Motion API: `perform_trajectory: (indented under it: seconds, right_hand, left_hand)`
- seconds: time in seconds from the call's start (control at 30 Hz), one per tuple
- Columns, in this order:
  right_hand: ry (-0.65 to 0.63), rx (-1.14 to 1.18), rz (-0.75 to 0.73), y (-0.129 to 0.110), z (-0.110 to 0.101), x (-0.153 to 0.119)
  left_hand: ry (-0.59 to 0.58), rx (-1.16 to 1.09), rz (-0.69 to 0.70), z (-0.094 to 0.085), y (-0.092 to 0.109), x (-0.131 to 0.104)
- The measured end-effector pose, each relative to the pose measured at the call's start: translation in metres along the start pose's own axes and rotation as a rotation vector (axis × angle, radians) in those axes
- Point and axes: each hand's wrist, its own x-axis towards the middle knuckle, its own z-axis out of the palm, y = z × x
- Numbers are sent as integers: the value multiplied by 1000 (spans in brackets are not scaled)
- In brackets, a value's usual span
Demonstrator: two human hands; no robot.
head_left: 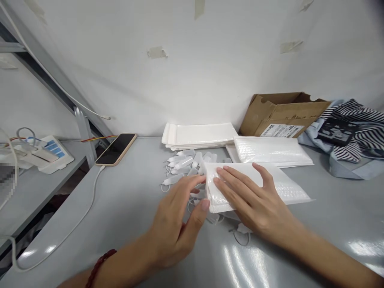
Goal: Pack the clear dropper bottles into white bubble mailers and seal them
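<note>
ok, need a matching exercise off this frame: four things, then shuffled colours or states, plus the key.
Things:
1. phone
2. bracelet
3. cardboard box
4. right hand

Colours or states:
A. brown, with a printed label
B. laid across the front white envelope
C. screen dark
D. dark red

Pairs: 1-C, 2-D, 3-A, 4-B

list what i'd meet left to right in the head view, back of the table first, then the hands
Back: phone, stack of white mailers, open cardboard box, striped cloth. Hands: left hand, right hand on a white padded mailer.
</note>
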Motion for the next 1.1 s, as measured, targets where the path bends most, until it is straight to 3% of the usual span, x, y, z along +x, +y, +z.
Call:
perform_trajectory:
  seconds: [0.27,0.5,0.6,0.8,0.97,1.1]
  right_hand:
    - [53,72,-46,-2,-5,2]
    - [174,177,-72,-10,-11,-4]
    - [290,213,-24,-16,-13,-7]
    - [300,203,-80,-27,-19,-10]
    - [432,238,90,-32,-17,-10]
    - [353,195,-68,-25,-17,-8]
  left_hand:
    - [-151,239,343,4,-4,4]
    - [72,572,616,7,-14,4]
    - [42,605,669,6,-13,0]
    - [41,593,746,9,-7,-2]
    - [43,622,694,8,-5,7]
    - [-21,571,667,10,-9,7]
